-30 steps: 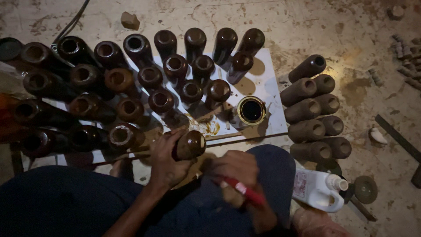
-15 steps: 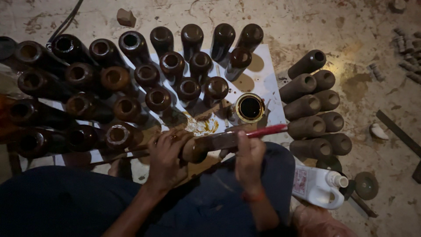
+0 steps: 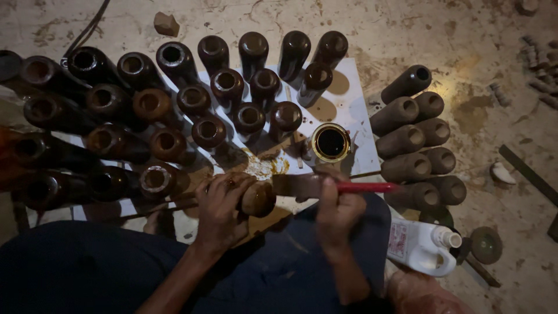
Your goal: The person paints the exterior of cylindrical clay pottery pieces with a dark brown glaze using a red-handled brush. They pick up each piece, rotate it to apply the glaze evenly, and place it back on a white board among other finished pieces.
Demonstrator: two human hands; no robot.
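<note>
Hands: left (image 3: 220,210) grips glossy brown cylinder (image 3: 257,197); right (image 3: 337,210) pinches red-handled brush (image 3: 366,187).

Dirty floor (image 3: 418,35) — white board (image 3: 354,99); unpainted cylinders (image 3: 415,139); plastic jug (image 3: 421,247).

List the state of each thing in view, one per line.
Left hand: fingers wrapped around the wooden piece, held sideways.
Right hand: gripping the red-handled brush, bristle end on the piece.
Tin: open, dark liquid inside.
White jug: lying down, uncapped.
Dark pieces: upright, coated.
Pale pieces: lying stacked, uncoated.
</note>
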